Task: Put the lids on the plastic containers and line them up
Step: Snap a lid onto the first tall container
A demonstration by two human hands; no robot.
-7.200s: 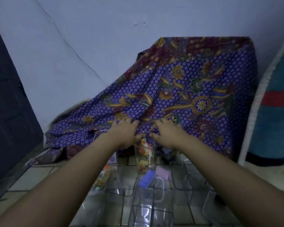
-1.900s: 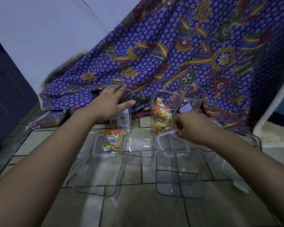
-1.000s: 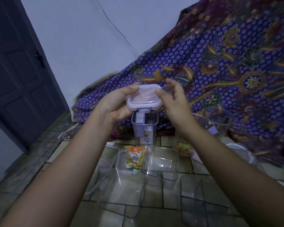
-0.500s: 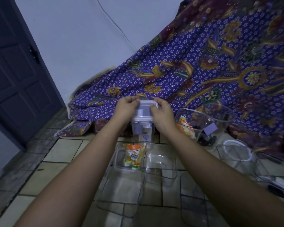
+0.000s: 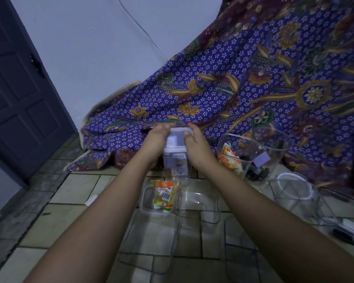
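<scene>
1. while both hands clamp its edges, the lid [image 5: 179,132] sits on top of a tall clear container [image 5: 175,163], which stands upright on the tile floor [image 5: 74,193] just in front of the batik cloth [image 5: 233,88].
2. left hand [image 5: 158,138]: fingers curled over the lid's left edge, gripping it.
3. right hand [image 5: 196,149]: fingers curled round the lid's right edge, thumb on the near side, also gripping.
4. lid is pale with a small tab on its near face. can't tell if it is fully seated.
5. just right of the right wrist: open square container [image 5: 236,147] with orange and yellow snacks inside, no lid on.
6. beside that, further right: open round jar [image 5: 273,144], purple label [image 5: 262,160] on its side, dark bits at the bottom.
7. nearer the camera, between the forearms: low container [image 5: 146,201] holding a snack packet [image 5: 165,196], touching an empty clear tub [image 5: 198,201] on its right.
8. far right: big clear box [image 5: 323,209] with a white ring lid [image 5: 294,192] in it.
9. more empty clear containers in the foreground, partly hidden by the arms.
10. left side: dark door [image 5: 18,88] and pale wall [image 5: 90,37]. small white strip [image 5: 90,200] lies on the floor.
</scene>
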